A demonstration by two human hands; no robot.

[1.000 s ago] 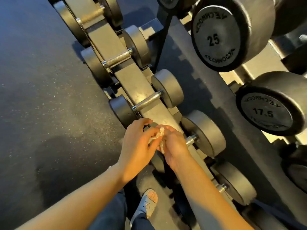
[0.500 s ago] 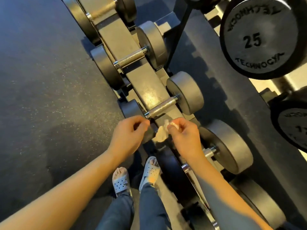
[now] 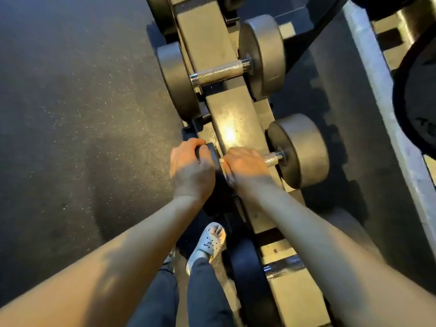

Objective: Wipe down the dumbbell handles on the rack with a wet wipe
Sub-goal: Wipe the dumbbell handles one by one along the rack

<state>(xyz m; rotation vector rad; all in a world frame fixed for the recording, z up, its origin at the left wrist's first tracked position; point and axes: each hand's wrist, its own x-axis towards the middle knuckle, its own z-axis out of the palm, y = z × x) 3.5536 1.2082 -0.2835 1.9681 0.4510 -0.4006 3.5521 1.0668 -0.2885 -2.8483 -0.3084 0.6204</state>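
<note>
Across the rack (image 3: 226,109), two weights in a row: a far dumbbell (image 3: 262,57) and a close dumbbell (image 3: 299,149). Left hand (image 3: 191,171) on the close one's near round end, fingers (image 3: 187,145) curled over its top edge and gripping it. Right hand (image 3: 245,165) just beside it, knuckles up, fingers (image 3: 247,153) wrapped tight round the handle (image 3: 272,159). Under that hand, a pale scrap of wet wipe (image 3: 227,179) poking out, pressed on the handle, with most of it hidden. Only the far tip of the handle bare, right by the far round end. Both arms stretched out and down. Wide dark floor (image 3: 70,114) on the left. On the right, a bigger weight (image 3: 415,90) at the picture's edge. Lower down, a grey shoe (image 3: 208,241) close beside the rack.
</note>
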